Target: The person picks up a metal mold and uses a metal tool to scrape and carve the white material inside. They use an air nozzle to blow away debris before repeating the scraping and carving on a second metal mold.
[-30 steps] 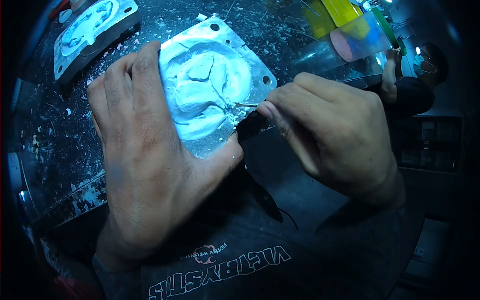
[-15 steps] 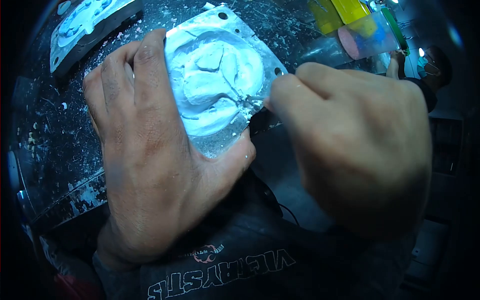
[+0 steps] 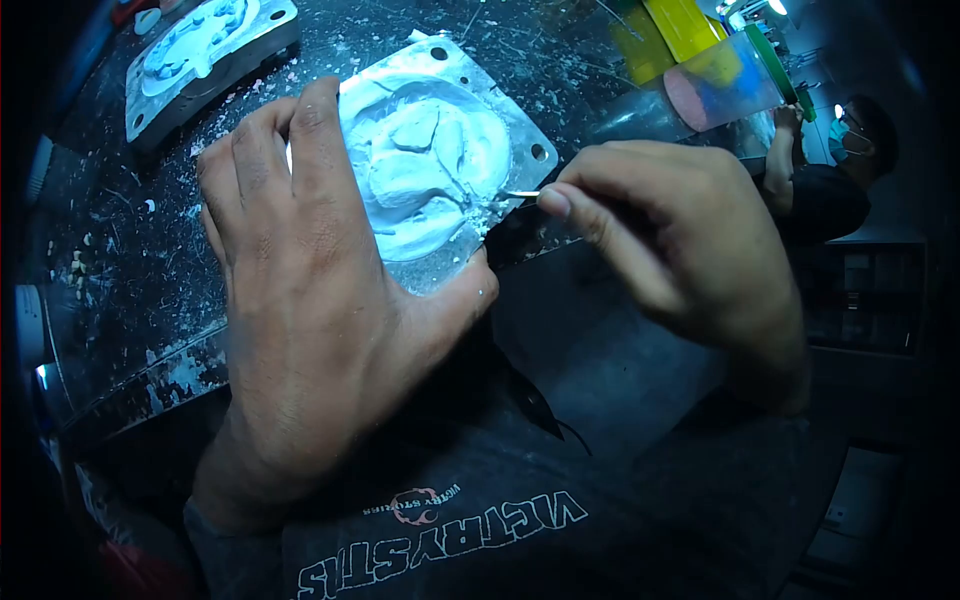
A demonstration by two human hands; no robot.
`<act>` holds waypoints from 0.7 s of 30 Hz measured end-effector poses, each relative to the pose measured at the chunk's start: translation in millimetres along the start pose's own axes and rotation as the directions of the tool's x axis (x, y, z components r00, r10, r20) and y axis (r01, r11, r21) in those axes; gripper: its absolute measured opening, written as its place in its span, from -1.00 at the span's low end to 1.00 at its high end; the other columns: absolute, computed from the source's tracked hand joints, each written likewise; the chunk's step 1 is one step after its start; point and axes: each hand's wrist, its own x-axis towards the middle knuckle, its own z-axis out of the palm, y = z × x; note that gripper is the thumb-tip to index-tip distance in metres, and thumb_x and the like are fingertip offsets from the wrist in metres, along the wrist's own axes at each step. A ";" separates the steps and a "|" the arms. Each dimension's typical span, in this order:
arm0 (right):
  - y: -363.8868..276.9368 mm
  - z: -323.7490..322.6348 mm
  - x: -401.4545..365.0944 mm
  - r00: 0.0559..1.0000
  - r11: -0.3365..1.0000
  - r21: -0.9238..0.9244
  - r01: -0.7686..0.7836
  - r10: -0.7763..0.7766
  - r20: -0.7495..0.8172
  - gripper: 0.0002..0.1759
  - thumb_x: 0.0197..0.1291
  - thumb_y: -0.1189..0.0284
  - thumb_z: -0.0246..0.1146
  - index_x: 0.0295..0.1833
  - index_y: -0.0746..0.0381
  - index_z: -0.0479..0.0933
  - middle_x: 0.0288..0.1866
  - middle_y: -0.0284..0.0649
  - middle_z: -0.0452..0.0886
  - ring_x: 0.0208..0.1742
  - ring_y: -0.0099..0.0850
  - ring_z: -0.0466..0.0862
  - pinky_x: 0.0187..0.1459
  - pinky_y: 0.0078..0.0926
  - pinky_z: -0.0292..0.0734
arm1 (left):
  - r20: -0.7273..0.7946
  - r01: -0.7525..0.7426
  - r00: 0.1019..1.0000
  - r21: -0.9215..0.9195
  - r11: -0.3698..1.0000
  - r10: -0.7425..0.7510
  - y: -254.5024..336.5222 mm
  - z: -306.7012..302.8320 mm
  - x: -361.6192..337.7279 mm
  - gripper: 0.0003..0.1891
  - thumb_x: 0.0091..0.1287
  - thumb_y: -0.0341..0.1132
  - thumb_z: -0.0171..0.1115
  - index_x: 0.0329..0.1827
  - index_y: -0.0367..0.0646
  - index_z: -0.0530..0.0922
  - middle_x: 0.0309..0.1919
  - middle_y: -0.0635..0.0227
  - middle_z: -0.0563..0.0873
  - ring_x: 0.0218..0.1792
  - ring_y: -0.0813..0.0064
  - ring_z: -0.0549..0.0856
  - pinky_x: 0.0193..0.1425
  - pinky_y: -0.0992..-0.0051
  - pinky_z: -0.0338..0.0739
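Observation:
A metal dental flask half (image 3: 520,150) with holes in its corners rests near the table's front edge. White plaster (image 3: 405,180) fills it, shaped with a rounded hollow and raised lobes. My left hand (image 3: 300,270) wraps round the flask, fingers along its left side and thumb at its near edge. In a pinch, my right hand (image 3: 680,230) holds a thin metal carving tool (image 3: 522,195). The tool's tip touches the plaster's right rim, where loose white crumbs lie. The curled fingers hide most of its handle.
Another flask half (image 3: 160,110) with white plaster stands at the upper left. A clear jar (image 3: 725,85) with a green lid lies at the upper right beside a yellow container (image 3: 685,30). White scraps dot the dark table (image 3: 130,250). A masked person (image 3: 825,180) is at the far right.
My right hand has turned and drawn lower, showing its thumb and more of the carving tool. The flask and my left hand appear slightly lower in view, as the camera has shifted.

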 end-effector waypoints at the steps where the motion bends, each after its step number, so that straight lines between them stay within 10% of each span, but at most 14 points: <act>1: -6.3 1.1 0.0 0.998 0.994 -0.106 0.036 -0.040 -0.037 -0.85 0.45 0.44 0.39 -0.10 0.33 0.71 -0.39 -0.15 0.69 -0.46 -0.38 0.67 -0.38 -0.45 0.51 | -0.009 0.000 1.000 0.010 1.000 0.000 0.3 1.4 -0.1 0.04 -0.03 -0.12 0.56 0.55 -0.38 0.30 0.29 -0.12 0.46 0.38 -0.10 0.38 0.45 -0.12 0.43; 11: -41.6 14.0 -7.0 0.992 0.916 -0.392 -0.089 0.046 -0.117 -0.86 0.41 0.41 0.40 -0.20 0.23 0.64 -0.39 -0.18 0.65 -0.42 -0.21 0.73 -0.43 -0.27 0.57 | -0.043 0.007 0.999 0.018 1.000 -0.006 -6.7 13.7 -2.8 0.05 -0.03 -0.11 0.62 0.53 -0.38 0.31 0.30 -0.13 0.45 0.37 -0.12 0.38 0.51 -0.13 0.34; 13: -48.8 14.9 -5.6 0.992 0.887 -0.452 -0.091 0.043 -0.115 -0.85 0.40 0.41 0.40 -0.22 0.23 0.63 -0.40 -0.19 0.64 -0.42 -0.22 0.73 -0.43 -0.27 0.58 | -0.213 -0.072 0.968 0.277 0.958 0.134 -23.3 31.1 1.6 0.04 -0.02 -0.12 0.64 0.52 -0.39 0.31 0.30 -0.13 0.45 0.38 -0.13 0.38 0.50 -0.12 0.35; 21: -87.8 5.8 18.3 0.995 0.675 -0.736 -0.057 0.095 0.010 -0.85 0.30 0.45 0.43 -0.29 0.20 0.60 -0.44 -0.24 0.63 -0.44 -0.26 0.73 -0.48 -0.26 0.57 | -0.130 -0.083 0.987 0.087 0.993 0.094 4.6 9.3 -4.4 0.05 -0.01 -0.12 0.67 0.52 -0.40 0.32 0.30 -0.15 0.46 0.36 -0.16 0.40 0.50 -0.11 0.35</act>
